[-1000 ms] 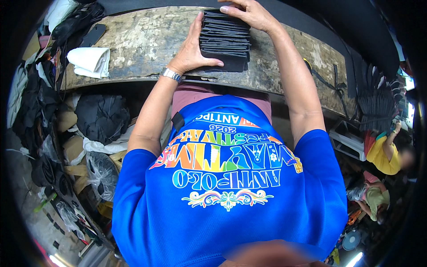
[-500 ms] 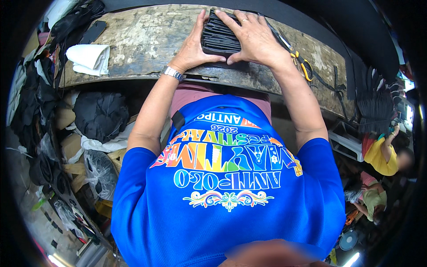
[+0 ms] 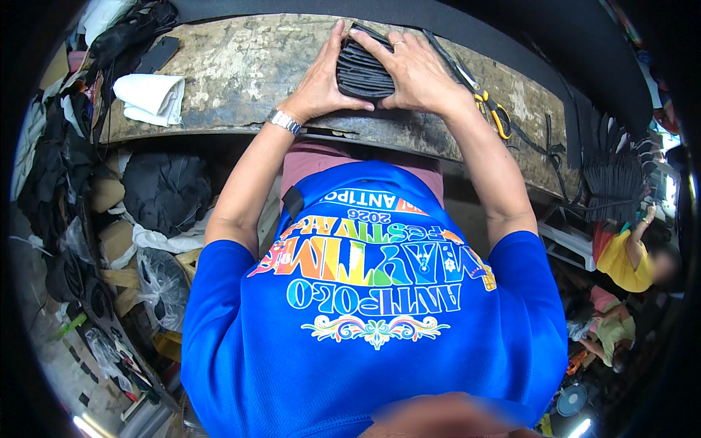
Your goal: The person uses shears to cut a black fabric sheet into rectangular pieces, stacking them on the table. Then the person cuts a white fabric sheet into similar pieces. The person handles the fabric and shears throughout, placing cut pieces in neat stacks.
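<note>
Between my two hands is a thick stack of black, flat, strip-like pieces (image 3: pixel 363 71), layered edge to edge on the worn wooden bench (image 3: pixel 241 55). My left hand (image 3: pixel 321 80) wraps the stack's left side, its thumb along the near edge and its fingers pointing away from me. My right hand (image 3: pixel 418 73) presses the right side, the fingers reaching over the top and far edge, the thumb at the near corner. The undersides of the pieces are hidden. Just right of my right hand lie yellow-and-black-handled scissors (image 3: pixel 501 117).
A folded white cloth (image 3: pixel 151 98) and a dark flat object (image 3: pixel 158 53) lie on the bench's left. Black cords (image 3: pixel 549 150) trail at its right end. Bundled black strips (image 3: pixel 612 179) hang beyond. Bags and black scraps (image 3: pixel 164 191) crowd the lower left. Two people (image 3: pixel 626 257) are farther right.
The stack has shifted slightly toward me, and its layers look more evenly pressed together. Both hands stay around it, with my right thumb moved a little to the right.
</note>
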A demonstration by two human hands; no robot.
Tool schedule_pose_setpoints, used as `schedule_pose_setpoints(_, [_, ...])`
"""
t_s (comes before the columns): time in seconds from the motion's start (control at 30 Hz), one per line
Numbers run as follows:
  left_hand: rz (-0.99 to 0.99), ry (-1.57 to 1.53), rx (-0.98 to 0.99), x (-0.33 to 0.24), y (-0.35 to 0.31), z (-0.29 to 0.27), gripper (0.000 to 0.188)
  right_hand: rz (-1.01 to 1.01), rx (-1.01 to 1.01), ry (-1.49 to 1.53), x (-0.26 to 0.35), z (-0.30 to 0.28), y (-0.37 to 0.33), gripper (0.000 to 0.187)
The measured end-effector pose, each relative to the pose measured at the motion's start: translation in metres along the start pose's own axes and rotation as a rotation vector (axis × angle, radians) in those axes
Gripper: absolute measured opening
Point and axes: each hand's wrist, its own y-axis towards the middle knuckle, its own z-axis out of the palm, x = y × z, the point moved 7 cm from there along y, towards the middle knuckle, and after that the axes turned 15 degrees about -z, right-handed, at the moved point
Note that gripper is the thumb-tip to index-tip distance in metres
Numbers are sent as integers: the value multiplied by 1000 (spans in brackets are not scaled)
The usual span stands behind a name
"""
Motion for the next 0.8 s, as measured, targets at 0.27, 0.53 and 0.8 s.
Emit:
schedule_pose_setpoints(0.27, [-81, 116, 32, 10, 5, 14, 146, 26, -4, 93, -9, 10, -2, 116])
schedule_pose_setpoints(0.53, [75, 90, 71, -28, -1, -22, 148, 21, 160, 372, 1, -6, 4, 124])
schedule_pose_setpoints(0.8, [-77, -79, 157, -40, -14, -32, 148, -116, 262, 541, 5, -6, 20, 130])
